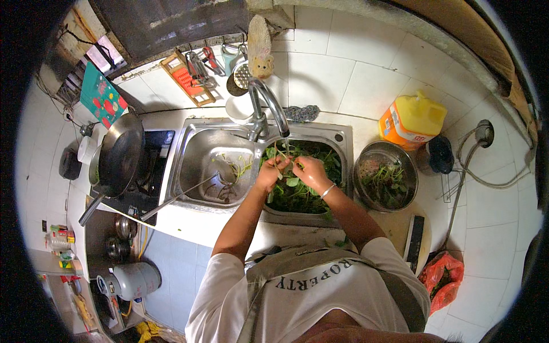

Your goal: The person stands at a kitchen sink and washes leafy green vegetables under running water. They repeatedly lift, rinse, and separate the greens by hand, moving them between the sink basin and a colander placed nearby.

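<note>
My left hand [270, 175] and my right hand [311, 173] are close together over the right sink basin [346, 171], below the spout of the metal faucet [269, 100]. Both sets of fingers are pinched on a leafy green stem, its pale stalk rising past the left fingers. Beneath them, a heap of leafy greens [311, 199] fills the basin. The right wrist wears a light bracelet [328, 190]. A metal bowl [414, 194] with more greens stands on the counter to the right.
Loose stems [243, 168] and a long-handled metal tool [180, 196] lie in the left basin [191, 150]. Farther left, a wok [123, 148] rests by the stove [155, 163]. At the back right stands a yellow jug [413, 118]; a red bag [444, 279] hangs lower right.
</note>
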Demonstrator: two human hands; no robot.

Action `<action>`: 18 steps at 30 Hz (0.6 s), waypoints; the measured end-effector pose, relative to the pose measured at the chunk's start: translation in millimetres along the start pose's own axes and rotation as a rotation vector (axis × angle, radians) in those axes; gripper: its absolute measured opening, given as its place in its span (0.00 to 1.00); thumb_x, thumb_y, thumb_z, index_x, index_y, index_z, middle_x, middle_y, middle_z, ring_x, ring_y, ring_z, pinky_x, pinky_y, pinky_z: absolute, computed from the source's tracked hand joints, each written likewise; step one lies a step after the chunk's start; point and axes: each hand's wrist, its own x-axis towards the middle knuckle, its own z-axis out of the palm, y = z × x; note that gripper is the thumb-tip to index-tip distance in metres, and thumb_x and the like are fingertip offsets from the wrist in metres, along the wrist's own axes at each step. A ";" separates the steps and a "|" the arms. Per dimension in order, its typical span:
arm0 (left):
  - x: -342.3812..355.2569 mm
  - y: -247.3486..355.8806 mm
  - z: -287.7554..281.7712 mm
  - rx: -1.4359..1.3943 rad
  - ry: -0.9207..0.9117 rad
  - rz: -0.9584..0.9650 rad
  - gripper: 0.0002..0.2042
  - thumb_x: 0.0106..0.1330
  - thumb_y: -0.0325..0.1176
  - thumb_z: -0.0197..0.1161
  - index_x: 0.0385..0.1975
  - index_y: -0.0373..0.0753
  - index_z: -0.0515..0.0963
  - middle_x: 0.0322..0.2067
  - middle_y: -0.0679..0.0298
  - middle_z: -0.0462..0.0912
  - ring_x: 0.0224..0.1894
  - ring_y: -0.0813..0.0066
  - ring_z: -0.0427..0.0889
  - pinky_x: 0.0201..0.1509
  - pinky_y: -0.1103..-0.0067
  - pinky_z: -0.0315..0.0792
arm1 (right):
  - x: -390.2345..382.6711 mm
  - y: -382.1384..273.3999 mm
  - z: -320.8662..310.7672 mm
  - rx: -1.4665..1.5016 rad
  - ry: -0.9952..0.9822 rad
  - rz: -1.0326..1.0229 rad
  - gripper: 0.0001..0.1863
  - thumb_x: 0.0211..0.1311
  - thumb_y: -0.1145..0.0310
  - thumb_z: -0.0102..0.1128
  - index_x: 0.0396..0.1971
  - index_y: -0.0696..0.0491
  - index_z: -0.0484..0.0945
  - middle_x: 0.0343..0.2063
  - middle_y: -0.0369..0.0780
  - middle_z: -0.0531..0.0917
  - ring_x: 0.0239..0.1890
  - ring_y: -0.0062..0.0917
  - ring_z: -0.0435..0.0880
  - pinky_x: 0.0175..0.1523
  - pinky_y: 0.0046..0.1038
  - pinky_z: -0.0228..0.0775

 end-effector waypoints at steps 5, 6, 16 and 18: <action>7.8 -6.8 -7.6 -0.150 0.040 -0.034 0.05 0.54 0.33 0.57 0.27 0.39 0.75 0.20 0.73 0.73 0.21 0.86 0.68 0.24 0.87 0.60 | 0.1 -0.6 -0.7 -0.047 0.037 -0.106 0.09 0.39 0.67 0.57 0.19 0.56 0.70 0.19 0.42 0.71 0.22 0.39 0.71 0.26 0.35 0.64; 5.3 -2.8 -4.2 -0.159 0.067 -0.011 0.05 0.54 0.33 0.58 0.26 0.40 0.74 0.20 0.73 0.73 0.20 0.85 0.68 0.23 0.87 0.61 | 0.2 -1.6 -0.3 0.008 0.046 -0.099 0.09 0.39 0.67 0.56 0.19 0.56 0.70 0.19 0.42 0.71 0.22 0.39 0.71 0.26 0.34 0.64; -2.9 9.6 3.4 -0.061 0.095 -0.031 0.05 0.53 0.33 0.59 0.24 0.40 0.73 0.20 0.72 0.74 0.18 0.84 0.68 0.18 0.84 0.63 | 3.0 0.7 6.7 0.121 0.001 -0.006 0.09 0.40 0.68 0.56 0.21 0.57 0.73 0.22 0.46 0.74 0.27 0.40 0.73 0.31 0.33 0.65; -1.9 0.0 2.8 -0.090 0.113 0.049 0.05 0.53 0.34 0.59 0.24 0.40 0.73 0.22 0.71 0.74 0.20 0.84 0.69 0.21 0.83 0.64 | 4.3 0.6 7.6 0.113 0.072 0.051 0.09 0.40 0.68 0.55 0.21 0.58 0.73 0.21 0.47 0.74 0.27 0.41 0.74 0.31 0.34 0.65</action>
